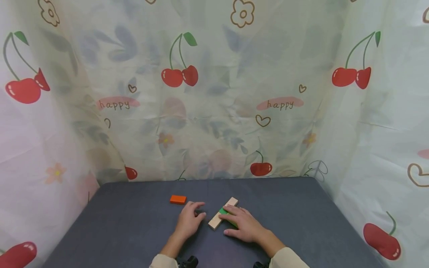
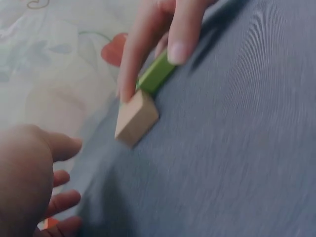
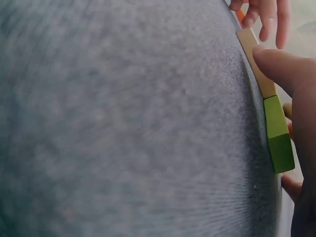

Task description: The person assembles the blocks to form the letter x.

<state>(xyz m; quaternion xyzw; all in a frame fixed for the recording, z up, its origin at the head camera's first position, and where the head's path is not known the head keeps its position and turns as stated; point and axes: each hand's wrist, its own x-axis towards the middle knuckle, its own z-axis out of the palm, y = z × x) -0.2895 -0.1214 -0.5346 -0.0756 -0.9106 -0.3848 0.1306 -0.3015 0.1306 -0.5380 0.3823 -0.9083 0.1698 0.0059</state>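
Note:
My left hand (image 1: 190,221) hovers over or rests on the tabletop left of the blocks, holding nothing, its fingers loosely bent. A strip of pale wooden block (image 1: 215,222) lies slanted between my hands. Green block (image 1: 223,211) shows partway along it, and more green sticks out beneath my right hand (image 1: 246,225). That hand's fingers are spread over the pieces, fingertips touching where pale wood and green meet. In the right wrist view the green block (image 3: 279,133) adjoins the pale block (image 3: 252,49), and the thumb crosses in front. My palm hides part of the green.
An orange-red block (image 1: 178,199) lies apart, just beyond my left hand. The dark grey tabletop (image 1: 134,216) ends at a back edge below a printed curtain (image 1: 214,111), which also hangs along both sides.

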